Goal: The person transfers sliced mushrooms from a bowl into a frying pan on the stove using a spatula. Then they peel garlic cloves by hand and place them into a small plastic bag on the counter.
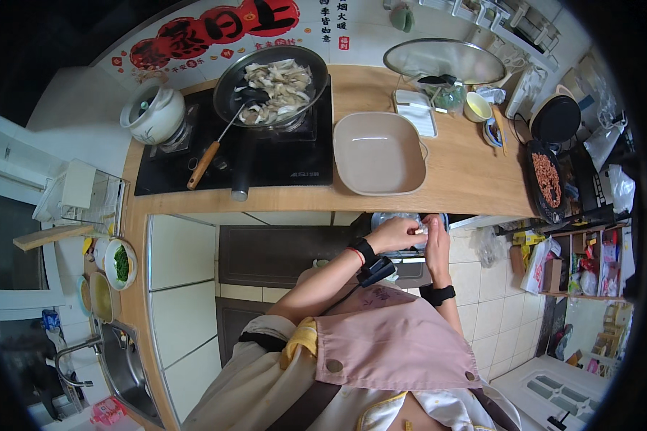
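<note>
My left hand and my right hand are close together below the counter's front edge, over an opened drawer. Between their fingers is a small pale item, too small to name; the left fingers are closed on it and the right fingers touch beside it. Clear plastic shows behind the hands in the drawer. On the counter above them sits a beige square basin. Left of it, a frying pan on the black cooktop holds sliced mushrooms and a wooden-handled spatula.
A glass lid stands upright behind a white tray. An open electric griddle with reddish food is at the right. A white lidded pot stands left of the pan. Bowls, including one of greens, line the left counter near the sink.
</note>
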The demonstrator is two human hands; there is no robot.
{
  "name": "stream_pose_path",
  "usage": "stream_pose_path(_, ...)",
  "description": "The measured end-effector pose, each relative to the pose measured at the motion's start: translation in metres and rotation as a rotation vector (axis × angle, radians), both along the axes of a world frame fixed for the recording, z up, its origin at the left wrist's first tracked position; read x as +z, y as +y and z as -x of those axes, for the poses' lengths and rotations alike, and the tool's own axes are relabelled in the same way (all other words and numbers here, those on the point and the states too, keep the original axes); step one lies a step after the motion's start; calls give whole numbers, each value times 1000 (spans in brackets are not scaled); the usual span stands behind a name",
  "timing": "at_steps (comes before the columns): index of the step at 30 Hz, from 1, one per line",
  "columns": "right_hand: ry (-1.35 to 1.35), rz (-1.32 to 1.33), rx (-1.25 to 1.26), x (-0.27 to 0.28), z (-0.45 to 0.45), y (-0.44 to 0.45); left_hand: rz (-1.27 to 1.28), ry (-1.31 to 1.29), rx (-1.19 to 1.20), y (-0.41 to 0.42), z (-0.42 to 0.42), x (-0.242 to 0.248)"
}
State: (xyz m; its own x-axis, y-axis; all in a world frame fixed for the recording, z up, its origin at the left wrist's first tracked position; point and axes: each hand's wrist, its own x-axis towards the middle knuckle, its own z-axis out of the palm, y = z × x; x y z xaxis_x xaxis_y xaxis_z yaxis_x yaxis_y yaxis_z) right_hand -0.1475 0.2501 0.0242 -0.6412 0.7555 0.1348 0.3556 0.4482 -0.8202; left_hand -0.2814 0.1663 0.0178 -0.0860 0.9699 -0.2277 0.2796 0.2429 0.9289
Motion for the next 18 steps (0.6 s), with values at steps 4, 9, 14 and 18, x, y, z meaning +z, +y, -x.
stream_pose_path(4,-65,38,95,2,-3,8,65,-174,97,3,-5,1)
stream_pose_path(9,-77,114,20,0,-5,11,74,-110,41,7,-11,-2)
stream_pose_path(14,-141,85,58,1,-10,15,-6,-277,5,9,-21,-20)
stream_pose_path(18,-166,68,41,0,-11,13,18,-180,22,14,-27,-32)
